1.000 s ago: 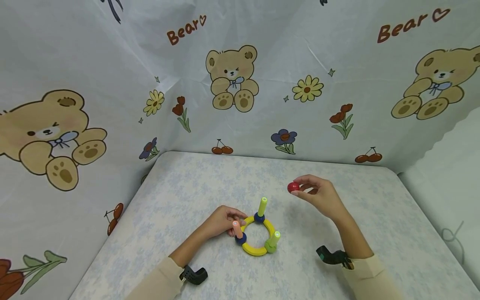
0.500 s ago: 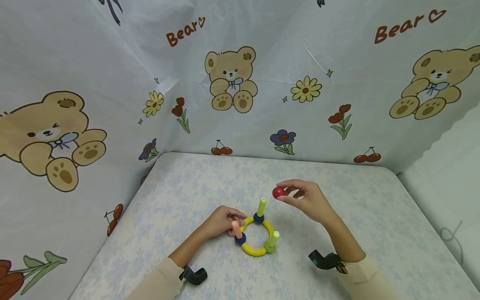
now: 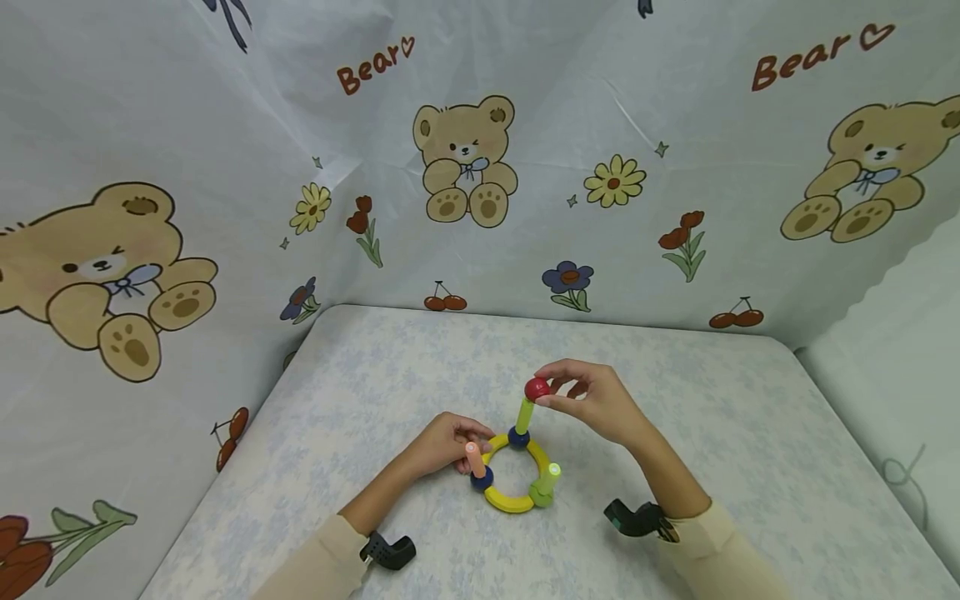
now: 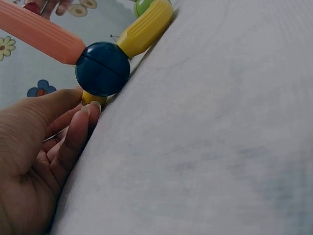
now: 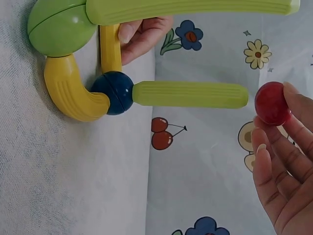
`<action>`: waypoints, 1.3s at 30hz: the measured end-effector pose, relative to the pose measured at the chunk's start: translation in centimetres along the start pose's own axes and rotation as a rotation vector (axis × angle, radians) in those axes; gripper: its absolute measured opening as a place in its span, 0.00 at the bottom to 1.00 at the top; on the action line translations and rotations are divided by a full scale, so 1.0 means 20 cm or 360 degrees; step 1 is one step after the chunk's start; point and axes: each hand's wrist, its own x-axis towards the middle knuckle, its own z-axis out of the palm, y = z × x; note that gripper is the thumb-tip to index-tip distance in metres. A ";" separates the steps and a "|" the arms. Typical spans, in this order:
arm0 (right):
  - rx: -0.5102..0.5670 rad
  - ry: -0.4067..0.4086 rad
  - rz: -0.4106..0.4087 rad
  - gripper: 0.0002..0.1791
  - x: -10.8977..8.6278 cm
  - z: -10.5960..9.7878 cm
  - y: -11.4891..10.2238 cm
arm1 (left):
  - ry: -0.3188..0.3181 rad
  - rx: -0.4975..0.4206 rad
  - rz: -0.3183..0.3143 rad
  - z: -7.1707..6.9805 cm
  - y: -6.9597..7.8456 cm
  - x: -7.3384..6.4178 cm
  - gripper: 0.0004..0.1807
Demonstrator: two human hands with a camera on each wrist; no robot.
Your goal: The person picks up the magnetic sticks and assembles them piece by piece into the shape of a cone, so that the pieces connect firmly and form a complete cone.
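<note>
A ring of curved yellow rods (image 3: 510,502) joined by two blue balls (image 4: 102,68) and a green ball (image 5: 62,27) lies on the table. From the balls rise an orange rod (image 4: 41,32), a green rod (image 5: 190,94) at the back, and another green rod (image 3: 551,475) at the right. My left hand (image 3: 447,442) pinches the ring's left yellow piece, close to a blue ball. Between thumb and fingers, my right hand (image 3: 592,402) holds a red ball (image 5: 272,103) at the back green rod's tip. The right wrist view shows a narrow gap between them.
The table (image 3: 360,358) has a pale blue mottled cover. Behind it and to the left hangs a white cloth (image 3: 525,50) printed with bears and flowers. A thin cord (image 3: 907,471) hangs at the right side.
My right hand has moved left and slightly down with the red ball, from beyond the ring to the back green rod's tip. My left hand and the ring have stayed in place.
</note>
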 end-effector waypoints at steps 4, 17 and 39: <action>0.0007 -0.0024 0.0002 0.15 0.01 0.02 0.00 | 0.0000 -0.0010 0.0000 0.00 0.00 0.00 0.16; 0.0034 -0.0075 0.0056 0.16 0.01 0.02 0.02 | -0.0196 0.0183 0.0053 -0.13 0.06 -0.02 0.15; 0.0110 -0.0140 0.0053 0.16 0.01 0.02 0.03 | -0.0469 0.0197 0.0488 -0.13 0.23 -0.07 0.06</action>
